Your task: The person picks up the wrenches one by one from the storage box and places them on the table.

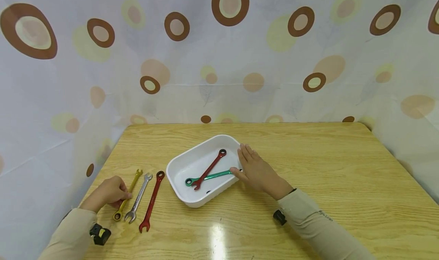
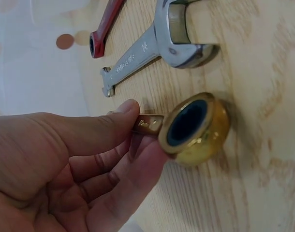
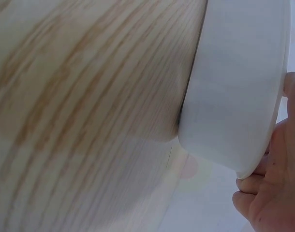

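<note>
My left hand [image 1: 111, 191] pinches a gold combination wrench [image 1: 133, 182] between thumb and fingers. In the left wrist view, the wrench's ring end [image 2: 205, 151] points toward the camera, over the wood. Just right of it lie a silver open-ended wrench [image 1: 138, 198] and a red combination wrench [image 1: 153, 199]. A white plastic basin [image 1: 202, 201] stands mid-table, holding a red wrench [image 1: 210, 170] crossed over a green one [image 1: 217, 175]. On the basin's right rim rests my right hand [image 1: 257, 172], fingers extended and thumb reaching over the inside; it partly hides the green wrench's end.
The wooden table [image 1: 326, 168] reaches back to a patterned cloth [image 1: 274, 69] that hangs behind and along both sides. Small black devices are strapped at both wrists, over beige sleeves [image 1: 308, 214].
</note>
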Demonstrator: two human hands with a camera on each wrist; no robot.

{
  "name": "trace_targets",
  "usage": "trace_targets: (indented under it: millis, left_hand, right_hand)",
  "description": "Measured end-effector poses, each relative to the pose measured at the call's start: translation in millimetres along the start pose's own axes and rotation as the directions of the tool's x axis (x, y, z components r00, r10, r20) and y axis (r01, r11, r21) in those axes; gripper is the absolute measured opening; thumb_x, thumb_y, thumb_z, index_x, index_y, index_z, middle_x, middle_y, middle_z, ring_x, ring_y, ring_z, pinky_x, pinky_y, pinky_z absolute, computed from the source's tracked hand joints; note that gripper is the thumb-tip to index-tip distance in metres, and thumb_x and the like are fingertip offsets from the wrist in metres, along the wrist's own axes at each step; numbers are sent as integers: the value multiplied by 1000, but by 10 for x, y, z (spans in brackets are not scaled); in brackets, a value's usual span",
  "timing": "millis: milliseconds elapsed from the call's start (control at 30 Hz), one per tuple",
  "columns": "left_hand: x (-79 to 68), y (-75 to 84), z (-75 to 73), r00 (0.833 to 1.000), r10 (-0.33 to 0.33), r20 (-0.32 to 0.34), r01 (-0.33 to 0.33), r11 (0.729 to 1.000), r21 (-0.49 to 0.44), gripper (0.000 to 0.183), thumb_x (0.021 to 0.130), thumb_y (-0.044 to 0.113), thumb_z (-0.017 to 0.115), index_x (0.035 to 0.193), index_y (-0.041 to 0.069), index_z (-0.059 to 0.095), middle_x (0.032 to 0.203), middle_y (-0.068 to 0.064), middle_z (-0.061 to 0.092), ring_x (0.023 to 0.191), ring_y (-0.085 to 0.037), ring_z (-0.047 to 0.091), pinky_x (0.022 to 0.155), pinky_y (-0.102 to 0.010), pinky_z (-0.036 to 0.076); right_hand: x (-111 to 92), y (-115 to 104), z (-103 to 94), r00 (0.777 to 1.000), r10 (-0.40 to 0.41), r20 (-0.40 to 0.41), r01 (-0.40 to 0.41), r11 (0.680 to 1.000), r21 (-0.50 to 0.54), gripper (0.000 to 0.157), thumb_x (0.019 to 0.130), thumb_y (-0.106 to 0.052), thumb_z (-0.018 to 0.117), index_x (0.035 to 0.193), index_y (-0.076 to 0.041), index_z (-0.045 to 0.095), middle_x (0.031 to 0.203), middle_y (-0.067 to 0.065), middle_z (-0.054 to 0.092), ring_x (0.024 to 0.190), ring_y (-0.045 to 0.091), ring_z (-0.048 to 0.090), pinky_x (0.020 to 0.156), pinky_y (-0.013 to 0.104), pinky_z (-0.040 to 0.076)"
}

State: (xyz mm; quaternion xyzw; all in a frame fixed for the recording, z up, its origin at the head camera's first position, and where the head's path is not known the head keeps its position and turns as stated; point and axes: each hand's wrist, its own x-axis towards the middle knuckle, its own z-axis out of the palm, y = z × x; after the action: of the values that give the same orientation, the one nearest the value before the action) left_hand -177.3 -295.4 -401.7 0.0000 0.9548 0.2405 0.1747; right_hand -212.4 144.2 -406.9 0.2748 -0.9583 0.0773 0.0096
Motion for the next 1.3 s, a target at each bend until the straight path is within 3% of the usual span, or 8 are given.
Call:
trace_targets:
  millis: [200, 833, 1167, 1300]
  left_hand:
    - [-5, -1, 5, 1000, 3, -9, -3, 1000, 11, 18, 85, 7, 70, 69, 1, 63, 57, -4, 56, 48, -13, 55, 49, -30, 52]
    - [-11, 79, 6, 997, -71, -18, 72, 995, 68, 19, 85, 8, 70, 74, -2, 59, 61, -7, 57, 48, -14, 57, 49, -28, 51]
    - [-19, 111, 26, 998, -21, -57, 29, 989, 148, 18, 83, 6, 71, 68, -1, 63, 57, -5, 59, 45, -14, 57, 47, -28, 49]
    - [-15, 121, 42, 997, -31, -66, 42, 985, 170, 18, 82, 6, 72, 68, -1, 63, 58, -5, 59, 45, -14, 57, 47, -27, 47]
  right_hand:
    - [-1, 6, 17, 1000, 3, -2, -3, 1000, -7, 78, 101, -50, 36, 146, 11, 21, 155, 27, 14, 145, 38, 10, 116, 47, 15]
    - [-9, 9, 23, 1000, -1, -15, 1, 1000, -10, 77, 101, -50, 36, 146, 11, 21, 155, 27, 15, 144, 39, 11, 116, 47, 16]
    - [-15, 6, 36, 1000, 0, -15, 0, 1000, -5, 77, 101, -50, 35, 146, 11, 21, 155, 27, 14, 145, 39, 11, 116, 47, 15]
    - [-21, 1, 34, 1000, 5, -10, -5, 1000, -4, 77, 101, -51, 34, 146, 10, 21, 155, 27, 14, 145, 38, 10, 116, 47, 15]
